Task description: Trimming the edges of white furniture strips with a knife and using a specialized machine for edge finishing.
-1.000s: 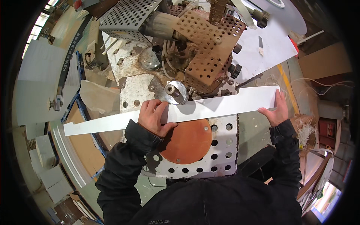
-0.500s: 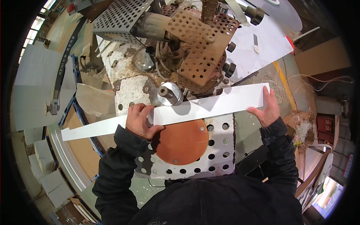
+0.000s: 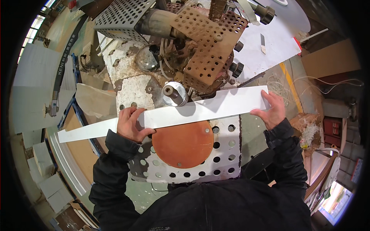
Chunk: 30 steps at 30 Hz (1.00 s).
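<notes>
A long, narrow white board lies across the machine's near side, its edge against the round metal roller with a dark hub. My left hand closes over it left of the roller, thumb on the near edge and fingers toward the far side. At the board's right end my right hand grips it, with fingertips at the far corner and thumb at the near edge. Under the board's near edge sits an orange-brown disc, fixed to a white metal plate with holes.
Beyond the roller stand a rusty perforated guard, a grey perforated cover and black knobs. A knife-like blade lies on the white surface at far right. White panels stand at left; a brown carton is at right.
The white board has slid a little to the left along the roller. Both my hands have moved left with it, keeping their grip.
</notes>
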{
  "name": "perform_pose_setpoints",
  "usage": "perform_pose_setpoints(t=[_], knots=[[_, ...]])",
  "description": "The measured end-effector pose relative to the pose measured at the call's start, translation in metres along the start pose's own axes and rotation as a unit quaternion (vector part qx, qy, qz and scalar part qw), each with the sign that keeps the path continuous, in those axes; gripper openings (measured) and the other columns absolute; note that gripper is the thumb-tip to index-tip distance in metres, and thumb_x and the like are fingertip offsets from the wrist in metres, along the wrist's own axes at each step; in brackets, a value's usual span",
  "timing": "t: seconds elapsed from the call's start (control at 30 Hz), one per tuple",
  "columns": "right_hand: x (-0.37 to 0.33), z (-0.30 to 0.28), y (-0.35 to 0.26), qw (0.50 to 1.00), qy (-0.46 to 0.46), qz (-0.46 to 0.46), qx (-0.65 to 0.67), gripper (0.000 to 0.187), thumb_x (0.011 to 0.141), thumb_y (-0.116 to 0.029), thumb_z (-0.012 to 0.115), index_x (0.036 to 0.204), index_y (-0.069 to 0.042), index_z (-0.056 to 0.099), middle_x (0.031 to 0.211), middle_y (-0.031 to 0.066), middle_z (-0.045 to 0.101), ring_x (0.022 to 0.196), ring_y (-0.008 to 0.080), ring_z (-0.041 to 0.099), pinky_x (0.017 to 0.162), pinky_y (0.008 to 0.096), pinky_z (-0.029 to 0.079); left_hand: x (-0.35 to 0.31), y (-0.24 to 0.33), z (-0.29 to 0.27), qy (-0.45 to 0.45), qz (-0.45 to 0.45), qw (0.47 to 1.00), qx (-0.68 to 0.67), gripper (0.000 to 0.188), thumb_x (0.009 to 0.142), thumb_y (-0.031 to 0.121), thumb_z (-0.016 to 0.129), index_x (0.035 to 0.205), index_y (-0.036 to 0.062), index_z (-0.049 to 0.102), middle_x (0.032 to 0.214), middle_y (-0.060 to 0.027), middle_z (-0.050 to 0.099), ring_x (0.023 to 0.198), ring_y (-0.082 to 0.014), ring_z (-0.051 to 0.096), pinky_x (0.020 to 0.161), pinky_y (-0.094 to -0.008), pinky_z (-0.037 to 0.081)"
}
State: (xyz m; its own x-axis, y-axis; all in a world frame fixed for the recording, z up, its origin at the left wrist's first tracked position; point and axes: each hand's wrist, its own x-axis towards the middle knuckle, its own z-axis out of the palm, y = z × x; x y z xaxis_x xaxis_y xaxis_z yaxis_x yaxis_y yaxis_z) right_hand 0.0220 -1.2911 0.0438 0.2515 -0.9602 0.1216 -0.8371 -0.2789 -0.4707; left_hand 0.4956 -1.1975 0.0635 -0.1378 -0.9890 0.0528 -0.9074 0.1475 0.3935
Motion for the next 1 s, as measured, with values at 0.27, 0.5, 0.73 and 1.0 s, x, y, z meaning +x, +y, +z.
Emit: perform_pose_setpoints(t=[0.27, 0.5, 0.73, 1.0], knots=[[0.004, 0.012, -0.018, 1.000, 0.011, -0.012, -0.019, 0.082, 0.052, -0.036, 0.092, 0.120, -0.002, 0.061, 0.116, 0.0199, 0.060, 0.104, 0.0365, 0.054, 0.090, 0.0432, 0.045, -0.010, -0.014, -0.011, -0.002, -0.005, 1.000, 0.011, 0.081, 0.053, 0.035, 0.090, 0.118, -0.0015, 0.060, 0.108, -0.0183, 0.057, 0.099, -0.0370, 0.053, 0.087, -0.0430, 0.047], [0.006, 0.019, -0.034, 0.999, 0.010, -0.019, -0.025, 0.083, 0.049, -0.037, 0.092, 0.119, -0.003, 0.061, 0.114, 0.0188, 0.061, 0.099, 0.0351, 0.054, 0.088, 0.0424, 0.045, -0.015, -0.028, -0.018, -0.012, -0.002, 1.000, 0.017, 0.081, 0.054, 0.039, 0.089, 0.118, -0.0019, 0.060, 0.107, -0.0186, 0.056, 0.099, -0.0367, 0.053, 0.088, -0.0427, 0.046], [0.006, 0.029, -0.049, 0.999, 0.017, -0.031, -0.029, 0.083, 0.049, -0.039, 0.092, 0.118, -0.003, 0.061, 0.113, 0.0189, 0.061, 0.099, 0.0354, 0.054, 0.087, 0.0425, 0.046, -0.021, -0.038, -0.028, -0.024, -0.008, 0.999, 0.025, 0.079, 0.056, 0.039, 0.088, 0.117, -0.0020, 0.061, 0.109, -0.0185, 0.056, 0.102, -0.0366, 0.053, 0.089, -0.0421, 0.046], [0.005, 0.038, -0.070, 0.998, 0.021, -0.046, -0.025, 0.083, 0.050, -0.043, 0.090, 0.116, -0.002, 0.061, 0.111, 0.0184, 0.060, 0.096, 0.0350, 0.053, 0.086, 0.0427, 0.046, -0.030, -0.053, -0.037, -0.056, -0.035, 0.997, 0.028, 0.079, 0.057, 0.037, 0.088, 0.118, -0.0030, 0.059, 0.114, -0.0195, 0.055, 0.104, -0.0366, 0.052, 0.091, -0.0419, 0.045]])
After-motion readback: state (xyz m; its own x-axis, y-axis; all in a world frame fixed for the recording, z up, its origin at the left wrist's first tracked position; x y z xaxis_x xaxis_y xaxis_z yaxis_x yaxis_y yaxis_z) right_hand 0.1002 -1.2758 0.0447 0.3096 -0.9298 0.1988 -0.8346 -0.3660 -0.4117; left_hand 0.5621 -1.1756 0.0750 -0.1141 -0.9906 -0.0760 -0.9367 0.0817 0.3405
